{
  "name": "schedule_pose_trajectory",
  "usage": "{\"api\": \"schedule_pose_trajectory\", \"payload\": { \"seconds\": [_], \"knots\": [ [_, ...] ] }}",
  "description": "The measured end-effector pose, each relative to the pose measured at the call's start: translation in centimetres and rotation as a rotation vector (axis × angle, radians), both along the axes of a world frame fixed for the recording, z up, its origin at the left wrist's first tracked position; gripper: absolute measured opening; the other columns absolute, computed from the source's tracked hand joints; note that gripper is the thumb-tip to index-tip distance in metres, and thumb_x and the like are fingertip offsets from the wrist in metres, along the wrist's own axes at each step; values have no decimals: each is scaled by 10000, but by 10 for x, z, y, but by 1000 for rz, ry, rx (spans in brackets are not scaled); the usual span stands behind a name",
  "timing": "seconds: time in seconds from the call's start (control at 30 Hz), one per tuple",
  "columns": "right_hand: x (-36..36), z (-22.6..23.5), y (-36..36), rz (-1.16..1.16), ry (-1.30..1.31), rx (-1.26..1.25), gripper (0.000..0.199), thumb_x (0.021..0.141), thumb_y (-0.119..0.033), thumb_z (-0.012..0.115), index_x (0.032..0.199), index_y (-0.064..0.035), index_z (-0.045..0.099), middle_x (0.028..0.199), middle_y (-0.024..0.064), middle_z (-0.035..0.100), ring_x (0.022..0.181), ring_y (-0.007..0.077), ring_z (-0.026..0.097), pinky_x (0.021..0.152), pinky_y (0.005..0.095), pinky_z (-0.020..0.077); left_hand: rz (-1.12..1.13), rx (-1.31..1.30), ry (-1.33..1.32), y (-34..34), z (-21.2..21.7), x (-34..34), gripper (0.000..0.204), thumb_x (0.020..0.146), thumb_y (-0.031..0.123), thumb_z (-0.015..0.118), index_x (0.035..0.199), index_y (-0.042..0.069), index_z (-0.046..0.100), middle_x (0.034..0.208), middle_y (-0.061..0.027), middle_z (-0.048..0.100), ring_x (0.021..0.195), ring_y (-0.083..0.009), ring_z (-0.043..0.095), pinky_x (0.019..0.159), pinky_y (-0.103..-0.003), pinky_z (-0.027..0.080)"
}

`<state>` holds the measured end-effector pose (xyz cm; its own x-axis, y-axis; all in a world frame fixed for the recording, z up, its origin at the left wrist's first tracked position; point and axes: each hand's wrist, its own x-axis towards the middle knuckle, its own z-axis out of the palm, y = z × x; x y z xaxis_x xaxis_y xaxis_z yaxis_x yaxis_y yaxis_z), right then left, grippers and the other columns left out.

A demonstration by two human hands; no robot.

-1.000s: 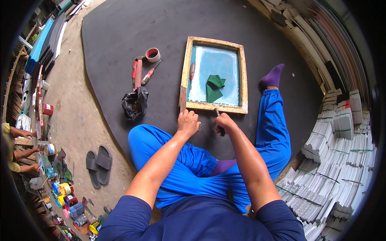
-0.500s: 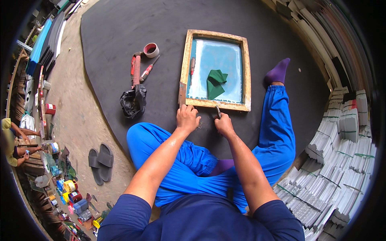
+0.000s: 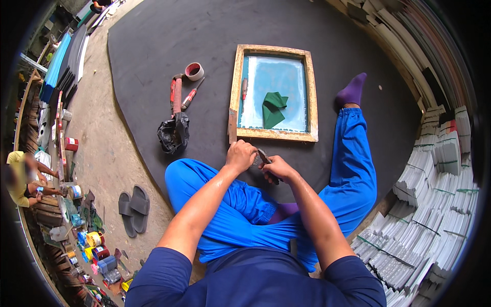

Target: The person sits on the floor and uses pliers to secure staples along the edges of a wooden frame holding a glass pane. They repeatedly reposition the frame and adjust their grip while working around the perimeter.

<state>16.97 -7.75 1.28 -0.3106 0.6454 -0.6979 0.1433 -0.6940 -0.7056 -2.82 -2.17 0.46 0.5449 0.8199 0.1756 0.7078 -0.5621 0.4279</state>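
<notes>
The right hand (image 3: pixel 277 168) is closed round dark pliers (image 3: pixel 263 156), their tip beside the curled fingers of the left hand (image 3: pixel 241 157); whether those pinch anything, I cannot tell. Just beyond lies the frame (image 3: pixel 276 134), green cloth (image 3: pixel 274 109) inside; half a second ago the pliers' tip was at its near rail.

Your right hand (image 3: pixel 277 169) grips dark plier-like tool (image 3: pixel 263 155), tip at your left hand (image 3: pixel 240 156). Left hand sits just below rusty flat strip (image 3: pixel 232 125) at lower-left corner of wooden frame (image 3: pixel 276 134); whether it holds anything, unclear. Green cloth (image 3: pixel 274 110) lies inside frame. Tape roll (image 3: pixel 200 75) and black plastic bag (image 3: pixel 173 136) on dark mat (image 3: pixel 204 30), left of frame.
</notes>
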Motion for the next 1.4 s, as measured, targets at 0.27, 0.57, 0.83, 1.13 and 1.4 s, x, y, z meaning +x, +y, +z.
{"api": "schedule_pose_trajectory", "payload": {
  "seconds": [0.27, 0.57, 0.83, 1.13, 1.4],
  "knots": [
    [0, 8, -7, 10, 151, -193, 310, 898, -111, 640, 1195, -22, 616, 841, 98, 693, 696, 182, 689, 527, 330, 534, -15, -50, 138, -9, -2, -10, 154, 861, 247, 688, 864, 142, 800, 839, -34, 736, 839, -239, 694, 787, -406, 494],
    [16, -8, -14, 124, 30, -154, 333, 953, -272, 711, 1207, -75, 625, 885, 99, 713, 732, 187, 690, 572, 357, 542, 23, -197, 156, -18, 6, -3, 266, 913, 325, 629, 849, 122, 788, 870, -79, 736, 839, -299, 715, 756, -451, 556],
    [12, 15, -18, 63, 2, -209, 346, 997, -304, 640, 1161, -6, 583, 911, 134, 700, 736, 221, 700, 600, 401, 558, 188, -297, 277, -16, 4, -5, 302, 908, 373, 653, 863, 106, 788, 853, -120, 740, 841, -340, 722, 755, -459, 573],
    [15, 8, 18, -125, -225, -20, 357, 1004, -349, 606, 1104, -7, 585, 900, 117, 666, 737, 218, 682, 610, 394, 525, 148, -279, 337, -16, 30, -1, 362, 795, 421, 789, 919, 82, 766, 1023, -109, 723, 999, -306, 689, 831, -438, 551],
    [7, -12, 34, -107, -389, 15, 288, 972, -277, 628, 985, 9, 605, 750, 102, 635, 604, 210, 645, 530, 382, 493, 79, 80, 150, -9, 10, 4, 330, 761, 328, 812, 987, 97, 744, 1319, -122, 607, 1253, -315, 512, 1040, -457, 408]
  ]
}}
